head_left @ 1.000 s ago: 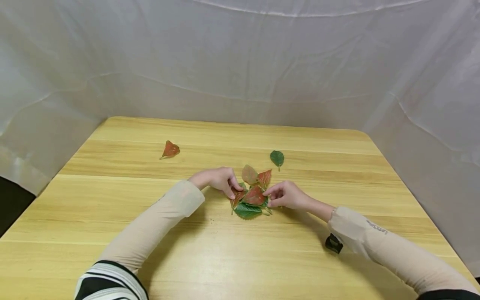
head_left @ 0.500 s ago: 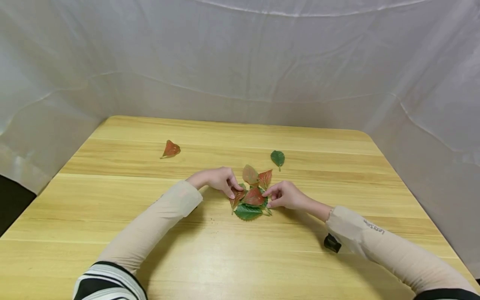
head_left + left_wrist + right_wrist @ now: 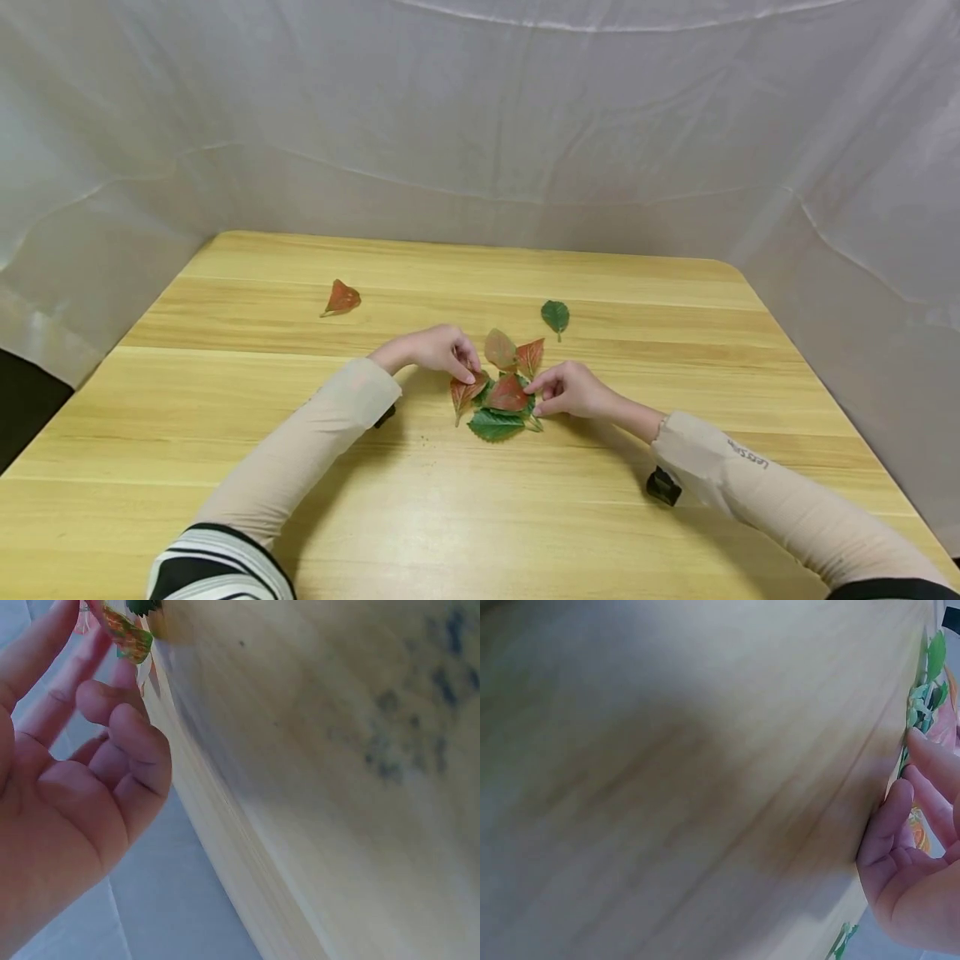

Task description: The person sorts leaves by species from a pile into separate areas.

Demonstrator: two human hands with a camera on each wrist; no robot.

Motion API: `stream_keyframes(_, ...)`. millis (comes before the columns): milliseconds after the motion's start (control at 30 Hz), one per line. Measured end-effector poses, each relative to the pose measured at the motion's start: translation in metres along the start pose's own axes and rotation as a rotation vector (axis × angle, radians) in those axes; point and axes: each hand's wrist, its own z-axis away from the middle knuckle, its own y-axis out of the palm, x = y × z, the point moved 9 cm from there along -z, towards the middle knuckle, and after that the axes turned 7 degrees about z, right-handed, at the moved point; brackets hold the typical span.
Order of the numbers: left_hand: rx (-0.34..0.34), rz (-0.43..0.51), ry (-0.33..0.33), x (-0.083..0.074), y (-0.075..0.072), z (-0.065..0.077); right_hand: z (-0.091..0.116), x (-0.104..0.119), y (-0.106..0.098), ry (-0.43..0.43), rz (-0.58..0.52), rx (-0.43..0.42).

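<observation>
At the table's middle, a loose cluster of red and green leaves lies between the two hands. My left hand (image 3: 438, 350) pinches the top of a red leaf (image 3: 462, 396) on the cluster's left side. In the left wrist view, a red-and-green leaf (image 3: 127, 636) shows at the fingertips. My right hand (image 3: 576, 390) holds the cluster's right edge, fingertips at the central red leaf (image 3: 507, 393) and the dark green leaf (image 3: 532, 406) under it. A toothed green leaf (image 3: 497, 424) lies in front, and a paler reddish-green leaf (image 3: 500, 350) and a red leaf (image 3: 529, 357) stick out behind.
A single red leaf (image 3: 342, 297) lies on the wooden table (image 3: 465, 517) at the back left. Another green leaf (image 3: 555, 316) lies behind the cluster, to the right. Pale sheeting (image 3: 487, 125) hangs around the table's back and sides.
My left hand has shifted slightly up and to the left, drawing the red leaf outward and uncovering more green leaf beside it. My right hand has stayed nearly still.
</observation>
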Motion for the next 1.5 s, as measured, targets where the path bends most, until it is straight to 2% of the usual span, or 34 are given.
stream_keyframes(67, 0.0, -0.01, -0.021, 0.002, 0.0, 0.001, 0.0, 0.0, 0.0, 0.001, -0.002, 0.003)
stream_keyframes(167, 0.013, 0.002, -0.089, 0.008, 0.0, 0.004, 0.0, -0.001, 0.0, 0.006, -0.008, 0.005)
stream_keyframes(367, 0.064, 0.123, -0.218, 0.021, 0.004, 0.009, 0.0, -0.003, -0.001, 0.007, 0.0, 0.003)
stream_keyframes(500, 0.078, 0.165, -0.241, 0.025, 0.006, 0.01, 0.0, -0.004, -0.001, 0.009, 0.006, 0.005)
stream_keyframes(667, 0.066, 0.152, -0.258, 0.026, 0.008, 0.01, -0.001, -0.004, 0.0, 0.01, 0.004, 0.007)
stream_keyframes(933, 0.002, 0.062, -0.274, 0.024, 0.008, 0.009, -0.001, -0.005, 0.0, 0.012, 0.0, 0.005)
stream_keyframes(1100, -0.062, -0.086, -0.262, 0.02, 0.006, 0.006, 0.0, -0.004, 0.0, 0.021, -0.001, 0.008)
stream_keyframes(1200, -0.089, -0.169, -0.279, 0.019, 0.005, 0.004, 0.0, -0.004, 0.0, 0.023, -0.003, 0.006)
stream_keyframes(1367, -0.1, -0.257, -0.325, 0.02, 0.004, 0.002, 0.001, -0.003, 0.0, 0.021, -0.004, 0.004)
stream_keyframes(1500, -0.1, -0.275, -0.329, 0.02, 0.003, 0.003, 0.001, -0.002, -0.001, 0.027, -0.002, 0.007)
